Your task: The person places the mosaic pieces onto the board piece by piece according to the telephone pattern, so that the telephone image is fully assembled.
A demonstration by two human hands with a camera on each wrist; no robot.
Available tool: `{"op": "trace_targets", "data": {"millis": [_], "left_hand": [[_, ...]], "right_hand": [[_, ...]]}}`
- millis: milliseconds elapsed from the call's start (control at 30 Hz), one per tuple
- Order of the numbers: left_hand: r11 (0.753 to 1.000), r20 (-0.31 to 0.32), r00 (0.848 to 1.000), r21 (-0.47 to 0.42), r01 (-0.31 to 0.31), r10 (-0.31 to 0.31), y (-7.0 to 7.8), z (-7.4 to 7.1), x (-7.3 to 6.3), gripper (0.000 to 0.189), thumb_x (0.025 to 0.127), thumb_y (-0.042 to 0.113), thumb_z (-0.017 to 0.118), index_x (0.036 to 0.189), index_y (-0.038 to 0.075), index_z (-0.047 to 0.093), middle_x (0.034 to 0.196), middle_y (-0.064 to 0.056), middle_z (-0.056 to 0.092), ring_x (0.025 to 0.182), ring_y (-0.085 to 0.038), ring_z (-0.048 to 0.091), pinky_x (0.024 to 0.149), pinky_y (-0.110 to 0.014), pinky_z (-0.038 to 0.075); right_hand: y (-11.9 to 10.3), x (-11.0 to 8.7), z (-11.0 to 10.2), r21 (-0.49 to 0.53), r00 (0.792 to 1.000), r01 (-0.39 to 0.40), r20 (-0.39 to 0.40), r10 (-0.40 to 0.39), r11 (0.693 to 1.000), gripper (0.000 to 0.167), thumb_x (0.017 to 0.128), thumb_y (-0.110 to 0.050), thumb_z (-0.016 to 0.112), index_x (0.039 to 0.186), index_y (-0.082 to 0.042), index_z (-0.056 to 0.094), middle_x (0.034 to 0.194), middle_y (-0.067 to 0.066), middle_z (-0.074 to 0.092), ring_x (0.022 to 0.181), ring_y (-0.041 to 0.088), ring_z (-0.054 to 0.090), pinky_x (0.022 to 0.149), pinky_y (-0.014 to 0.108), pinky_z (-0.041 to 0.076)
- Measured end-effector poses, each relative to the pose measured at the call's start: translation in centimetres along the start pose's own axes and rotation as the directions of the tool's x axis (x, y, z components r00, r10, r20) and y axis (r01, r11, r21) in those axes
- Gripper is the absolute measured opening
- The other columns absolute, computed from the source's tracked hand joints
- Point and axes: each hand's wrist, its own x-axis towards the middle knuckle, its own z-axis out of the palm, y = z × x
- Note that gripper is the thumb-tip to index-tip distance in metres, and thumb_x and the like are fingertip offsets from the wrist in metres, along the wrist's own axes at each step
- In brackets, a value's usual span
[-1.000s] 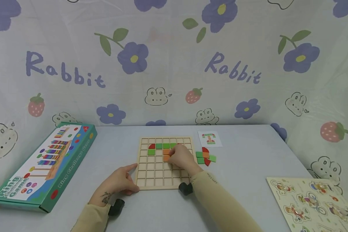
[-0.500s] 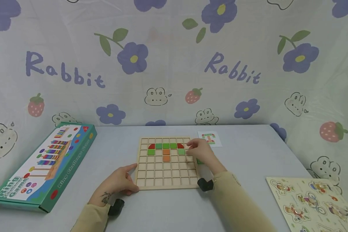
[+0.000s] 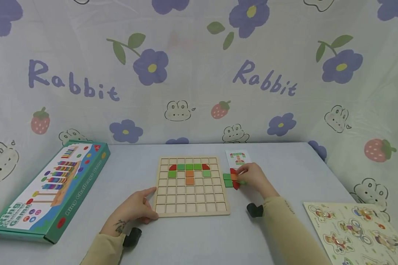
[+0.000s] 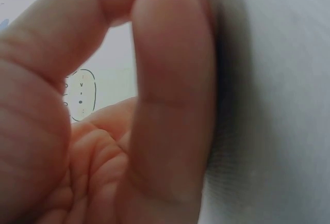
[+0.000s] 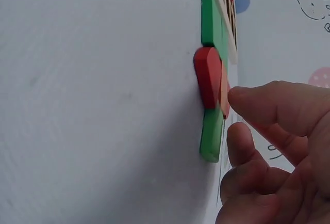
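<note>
Curved fingers; rabbit drawing behind; pale tabletop beside.

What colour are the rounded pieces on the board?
Both rounded pieces on the board are red, best seen in the head view.

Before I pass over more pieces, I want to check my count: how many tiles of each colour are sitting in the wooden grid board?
Green tiles, both shades together: 5
Red tiles: 2
Orange tiles: 2
Total in the board: 9
</note>
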Motion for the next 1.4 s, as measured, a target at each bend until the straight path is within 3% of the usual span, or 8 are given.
{"op": "trace_targets", "data": {"millis": [433,933,1133,1400], "left_hand": [[1.0,-0.003,1.0,-0.006,-0.021,0.021,0.05,-0.04,-0.34,0.094,0.061,0.001,0.081,0.143,0.01,0.036,0.068,-0.007,0.058,0.049,-0.013,0.053,0.048,-0.026,0.045],[0.999,-0.008,0.999,-0.017,-0.033,0.033,0.01,-0.03,-0.3,0.094,0.06,0.0,0.081,0.143,0.009,0.036,0.065,-0.006,0.057,0.047,-0.012,0.051,0.048,-0.025,0.045],[0.999,-0.005,0.999,-0.016,-0.032,0.032,-0.01,-0.04,-0.25,0.094,0.061,0.0,0.08,0.143,0.009,0.035,0.064,-0.006,0.057,0.047,-0.012,0.051,0.047,-0.025,0.045],[1.0,-0.003,1.0,-0.016,-0.018,0.018,-0.05,-0.02,-0.21,0.094,0.061,0.001,0.081,0.143,0.01,0.036,0.066,-0.006,0.057,0.048,-0.013,0.051,0.048,-0.025,0.045]], "right_hand": [[0.11,0.01,-0.07,-0.038,1.0,0.004,0.02,-0.003,0.999,0.02,0.076,-0.014,0.067,0.095,-0.006,0.067,0.093,0.01,0.057,0.081,0.022,0.05,0.064,0.028,0.041],[-0.39,-0.01,-0.06,-0.116,0.999,-0.031,-0.017,0.03,0.993,0.018,0.075,-0.017,0.069,0.09,-0.007,0.064,0.09,0.009,0.055,0.079,0.022,0.049,0.063,0.03,0.038],[-0.23,0.17,0.06,-0.1,1.0,-0.029,-0.011,0.028,0.995,0.019,0.076,-0.015,0.069,0.092,-0.005,0.064,0.091,0.009,0.056,0.081,0.023,0.049,0.064,0.029,0.04],[-0.24,-0.18,-0.3,-0.005,0.998,-0.047,0.039,0.047,0.999,0.015,0.077,-0.015,0.069,0.075,-0.007,0.057,0.077,0.005,0.052,0.074,0.019,0.048,0.06,0.028,0.037]]}}
